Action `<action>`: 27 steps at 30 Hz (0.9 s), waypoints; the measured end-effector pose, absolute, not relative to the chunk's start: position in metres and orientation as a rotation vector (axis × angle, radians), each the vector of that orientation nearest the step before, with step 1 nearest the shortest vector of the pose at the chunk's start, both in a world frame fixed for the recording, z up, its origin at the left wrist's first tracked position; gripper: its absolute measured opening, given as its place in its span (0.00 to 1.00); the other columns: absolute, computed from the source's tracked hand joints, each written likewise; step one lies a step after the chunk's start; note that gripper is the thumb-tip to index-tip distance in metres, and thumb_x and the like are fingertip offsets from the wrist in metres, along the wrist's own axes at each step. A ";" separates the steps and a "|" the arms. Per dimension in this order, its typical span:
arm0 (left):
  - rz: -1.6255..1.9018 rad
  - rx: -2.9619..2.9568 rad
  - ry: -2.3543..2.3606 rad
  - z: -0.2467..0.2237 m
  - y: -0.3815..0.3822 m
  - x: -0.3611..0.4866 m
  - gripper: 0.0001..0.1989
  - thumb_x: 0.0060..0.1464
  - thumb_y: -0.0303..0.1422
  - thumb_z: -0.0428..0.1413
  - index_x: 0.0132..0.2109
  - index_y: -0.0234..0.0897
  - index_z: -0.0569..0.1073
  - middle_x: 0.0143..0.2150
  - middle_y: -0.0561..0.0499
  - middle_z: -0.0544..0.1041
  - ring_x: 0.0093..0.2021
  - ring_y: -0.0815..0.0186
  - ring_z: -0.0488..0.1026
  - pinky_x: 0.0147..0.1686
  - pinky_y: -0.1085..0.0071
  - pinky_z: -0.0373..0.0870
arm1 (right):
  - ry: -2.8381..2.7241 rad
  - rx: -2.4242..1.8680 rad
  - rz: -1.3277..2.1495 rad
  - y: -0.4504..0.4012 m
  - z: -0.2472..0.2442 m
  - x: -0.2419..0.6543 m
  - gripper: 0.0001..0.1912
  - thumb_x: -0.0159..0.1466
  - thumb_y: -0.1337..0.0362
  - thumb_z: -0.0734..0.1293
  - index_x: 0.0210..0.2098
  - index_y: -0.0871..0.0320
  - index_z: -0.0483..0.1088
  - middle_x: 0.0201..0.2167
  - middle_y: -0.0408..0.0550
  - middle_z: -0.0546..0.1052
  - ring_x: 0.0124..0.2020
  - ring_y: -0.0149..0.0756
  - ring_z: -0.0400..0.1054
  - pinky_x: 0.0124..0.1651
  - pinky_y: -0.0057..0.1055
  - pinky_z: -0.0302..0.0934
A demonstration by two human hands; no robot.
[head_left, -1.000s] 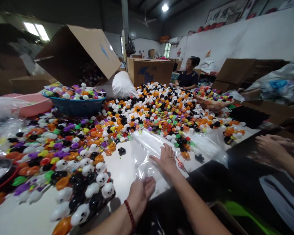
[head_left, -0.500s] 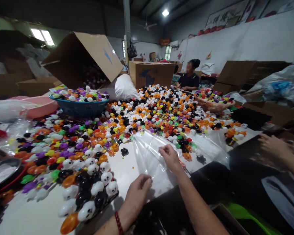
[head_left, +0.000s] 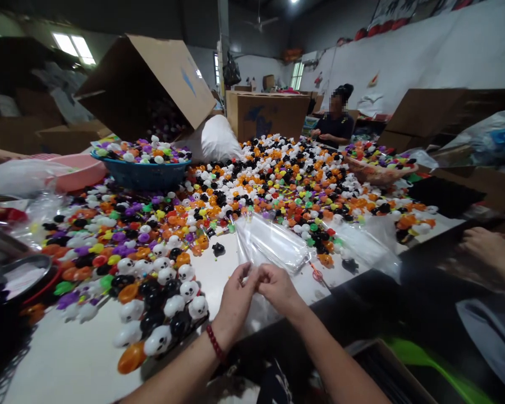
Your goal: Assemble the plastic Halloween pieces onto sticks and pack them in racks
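My left hand (head_left: 237, 297) and my right hand (head_left: 278, 289) meet above the near edge of the white table, fingertips pinched together. Between and below them hangs a clear plastic bag (head_left: 258, 315), gripped at its edge by both hands. Just beyond my fingers lies a pile of flat clear plastic bags (head_left: 275, 244). To the left stand rows of small skull, black and orange toy heads (head_left: 157, 340). A small black piece (head_left: 217, 249) sits alone on the white tabletop.
A large heap of small coloured toys (head_left: 278, 179) covers the table's middle. Behind it are a blue basin (head_left: 145, 175), a tipped cardboard box (head_left: 180, 73) and a pink basin (head_left: 79, 171). Another person's hand (head_left: 483, 244) is at the right; a person (head_left: 336, 124) sits at the back.
My right hand has moved from the pile of bags down and left to meet my left hand, drawing a bag with it. My left hand has risen slightly.
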State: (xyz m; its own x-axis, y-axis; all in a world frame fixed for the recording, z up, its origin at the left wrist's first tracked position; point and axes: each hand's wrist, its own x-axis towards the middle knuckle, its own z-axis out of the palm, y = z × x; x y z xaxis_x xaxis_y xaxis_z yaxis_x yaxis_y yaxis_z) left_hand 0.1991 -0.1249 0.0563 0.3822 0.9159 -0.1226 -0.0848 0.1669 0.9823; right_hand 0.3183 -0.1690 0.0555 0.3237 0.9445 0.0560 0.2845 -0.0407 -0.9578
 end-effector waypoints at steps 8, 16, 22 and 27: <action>0.978 0.996 1.031 0.052 -0.114 0.197 0.19 0.48 0.49 0.59 0.26 0.35 0.70 0.23 0.54 0.71 0.24 0.69 0.68 0.27 0.73 0.64 | -1.138 -1.534 0.943 -0.176 0.057 0.319 0.24 0.55 0.54 0.72 0.15 0.57 0.57 0.14 0.35 0.57 0.19 0.24 0.50 0.23 0.26 0.44; 0.785 0.979 1.160 0.071 -0.121 0.180 0.14 0.50 0.43 0.57 0.34 0.34 0.69 0.33 0.47 0.74 0.26 0.66 0.72 0.28 0.69 0.69 | -0.403 -1.058 0.987 -0.177 0.097 0.390 0.28 0.42 0.59 0.81 0.23 0.56 0.56 0.19 0.34 0.68 0.13 0.17 0.48 0.15 0.17 0.40; 1.189 2.197 1.123 0.151 -0.077 0.185 0.44 0.45 0.34 0.66 0.66 0.40 0.55 0.69 0.37 0.56 0.65 0.48 0.59 0.61 0.52 0.62 | -0.806 -1.168 0.968 -0.156 0.150 0.369 0.22 0.51 0.56 0.79 0.31 0.54 0.61 0.14 0.29 0.61 0.12 0.20 0.49 0.15 0.18 0.42; 0.810 2.536 1.130 0.199 -0.012 0.207 0.16 0.52 0.28 0.61 0.48 0.36 0.72 0.45 0.41 0.76 0.47 0.55 0.73 0.47 0.61 0.68 | -1.218 -1.193 0.970 -0.134 0.191 0.328 0.20 0.55 0.54 0.75 0.29 0.54 0.60 0.13 0.30 0.60 0.12 0.22 0.50 0.14 0.20 0.42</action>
State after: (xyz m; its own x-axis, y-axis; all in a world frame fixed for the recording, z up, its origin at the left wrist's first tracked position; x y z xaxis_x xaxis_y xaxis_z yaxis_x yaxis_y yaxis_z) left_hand 0.2073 -0.0118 0.1987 0.5452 0.7438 0.3868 0.6054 -0.6684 0.4321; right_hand 0.3278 -0.1344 0.1909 0.1298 0.9787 0.1590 0.0642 0.1517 -0.9863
